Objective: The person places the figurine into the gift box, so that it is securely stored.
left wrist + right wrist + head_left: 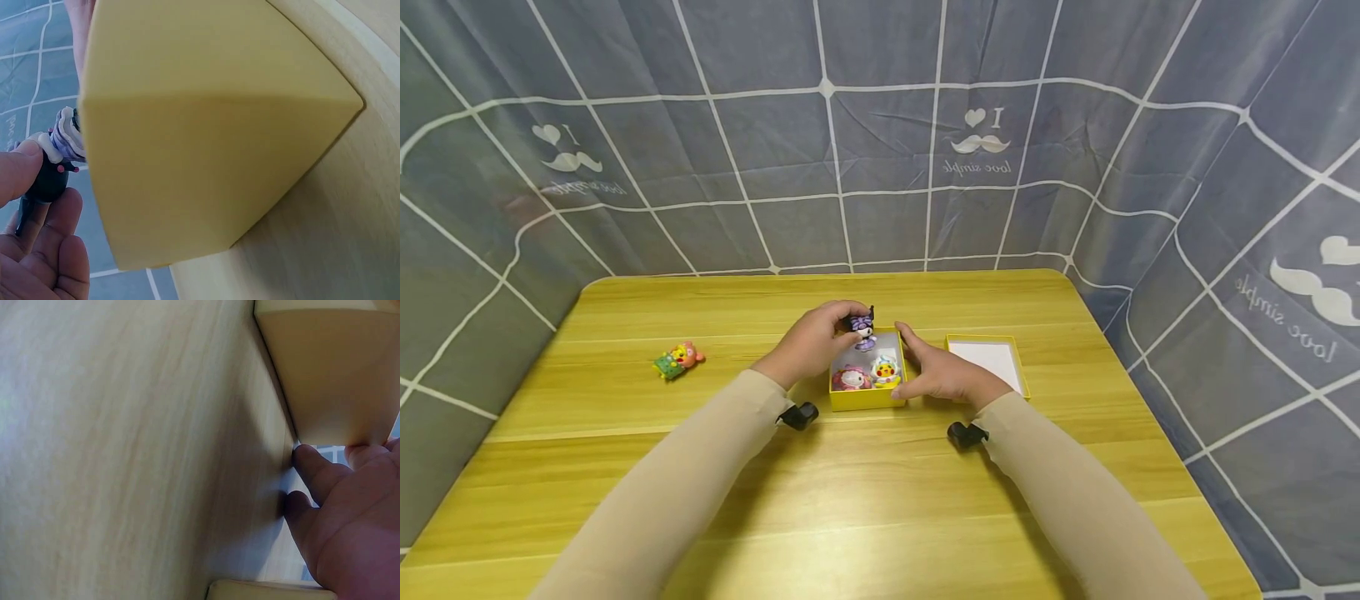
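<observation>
My left hand (814, 343) pinches a small figurine (862, 332) with a black hood and purple dress between thumb and fingers, at the far left part of an open yellow box (867, 400). In the left wrist view the figurine's black head (49, 181) lies between my thumb and fingers. Inside the box, near its front wall, are a pink-and-white figurine (852, 378) and a yellow-faced figurine (885, 371) with a pale hood. My right hand (946, 373) holds the box's right side, thumb by the near corner and fingers by the far corner.
Right of the box lies its yellow-rimmed lid (988, 357), white inside up. A green, yellow and orange figurine (678, 361) lies at the left on the wooden table (865, 492). A grey curtain (880, 150) with white lines stands behind the table and at its sides.
</observation>
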`<state>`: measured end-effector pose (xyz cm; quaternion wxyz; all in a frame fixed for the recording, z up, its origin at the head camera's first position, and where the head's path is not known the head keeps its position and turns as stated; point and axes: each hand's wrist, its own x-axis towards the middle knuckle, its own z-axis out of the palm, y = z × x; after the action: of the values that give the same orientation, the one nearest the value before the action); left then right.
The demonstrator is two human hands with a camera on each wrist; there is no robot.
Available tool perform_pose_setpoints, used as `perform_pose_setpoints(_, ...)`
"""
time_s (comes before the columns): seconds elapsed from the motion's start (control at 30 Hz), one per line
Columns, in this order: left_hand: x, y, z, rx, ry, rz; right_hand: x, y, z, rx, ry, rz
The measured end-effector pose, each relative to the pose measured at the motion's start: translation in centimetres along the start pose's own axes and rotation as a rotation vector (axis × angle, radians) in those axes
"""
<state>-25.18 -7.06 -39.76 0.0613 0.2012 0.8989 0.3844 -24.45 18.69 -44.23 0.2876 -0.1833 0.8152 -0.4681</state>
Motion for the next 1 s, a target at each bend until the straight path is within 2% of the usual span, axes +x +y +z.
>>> perform_pose_setpoints(0.5, 0.6, 0.2, 1.3, 0.053, 0.0, 0.03, 0.0, -0.1, -0.2, 0.017, -0.015, 0.003)
perform_pose_setpoints(0.8, 0.8, 0.3, 1.9, 0.128, -0.01, 0.058, 0.0, -0.2, -0.2, -0.013, -0.008, 0.016)
perform_pose_setpoints(1.0, 1.0, 0.1, 2.4, 0.163, -0.005, 0.074, 0.0, -0.2, -0.3, 0.009, -0.022, 0.005)
